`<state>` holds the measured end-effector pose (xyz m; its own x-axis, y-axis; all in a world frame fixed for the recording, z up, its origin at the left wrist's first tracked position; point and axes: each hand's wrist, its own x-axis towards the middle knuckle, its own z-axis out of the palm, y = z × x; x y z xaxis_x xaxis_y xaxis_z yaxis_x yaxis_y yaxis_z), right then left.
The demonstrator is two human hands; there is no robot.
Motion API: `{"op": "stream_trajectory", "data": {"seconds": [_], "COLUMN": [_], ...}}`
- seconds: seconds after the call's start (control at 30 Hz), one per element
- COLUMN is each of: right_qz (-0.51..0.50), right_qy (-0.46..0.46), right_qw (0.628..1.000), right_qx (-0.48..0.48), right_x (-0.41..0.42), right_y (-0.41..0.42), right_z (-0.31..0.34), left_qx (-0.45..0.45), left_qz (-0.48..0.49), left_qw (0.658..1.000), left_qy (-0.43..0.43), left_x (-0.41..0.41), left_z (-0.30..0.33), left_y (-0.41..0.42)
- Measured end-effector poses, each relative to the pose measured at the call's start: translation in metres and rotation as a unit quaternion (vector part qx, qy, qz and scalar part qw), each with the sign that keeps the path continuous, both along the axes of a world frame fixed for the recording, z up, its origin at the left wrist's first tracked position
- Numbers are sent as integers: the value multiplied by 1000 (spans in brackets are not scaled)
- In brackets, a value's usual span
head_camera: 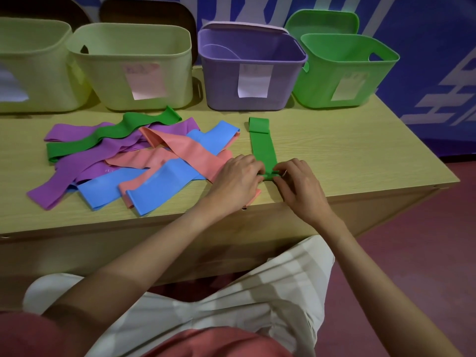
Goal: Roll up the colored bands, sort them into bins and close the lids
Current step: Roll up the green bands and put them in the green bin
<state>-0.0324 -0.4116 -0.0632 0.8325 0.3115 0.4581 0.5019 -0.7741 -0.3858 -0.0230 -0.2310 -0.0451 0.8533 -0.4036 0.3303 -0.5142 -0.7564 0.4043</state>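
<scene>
We are at the rolling step, first turns only. One green band lies straight on the table, apart from the loose pile, its far end folded over just in front of the purple bin. Our left hand and right hand meet at its near end: fingers of both are curled in, pinching the small tuck of green between them. The roll looks barely started; most of the band is still flat.

Loose pile to the left: purple, green, pink and blue bands overlapping, none rolled as far as we can see.

The green bin stands at the right end of the row, open, its lid propped behind it. Whether any bin holds a roll yet we cannot tell.

Next move, in our judgement: roll away from us along the band, keeping both edges level so it does not cone, then carry it to the green bin. Risk: the elastic may spring open if the grip loosens.
</scene>
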Motion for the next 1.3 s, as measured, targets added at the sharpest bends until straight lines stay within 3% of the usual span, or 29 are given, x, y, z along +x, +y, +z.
{"op": "stream_trajectory", "data": {"seconds": [0.2,0.4,0.8,1.13,1.3], "right_qz": [6,-4,-19,-23,-12], "right_qy": [8,3,-6,-15,1], "right_qw": [1000,1000,1000,999,1000], "right_qx": [-28,-21,-11,-23,-26], "right_x": [8,10,12,15,19], "right_y": [-4,-2,3,0,1], "right_z": [3,-1,-1,-4,2], "left_qx": [-17,5,-6,28,22], "left_qz": [13,22,-4,0,8], "left_qw": [999,999,1000,999,1000], "left_qy": [38,-30,21,-30,-15], "left_x": [5,4,11,12,12], "left_z": [4,0,3,-5,-6], "left_y": [-2,0,3,2,0]}}
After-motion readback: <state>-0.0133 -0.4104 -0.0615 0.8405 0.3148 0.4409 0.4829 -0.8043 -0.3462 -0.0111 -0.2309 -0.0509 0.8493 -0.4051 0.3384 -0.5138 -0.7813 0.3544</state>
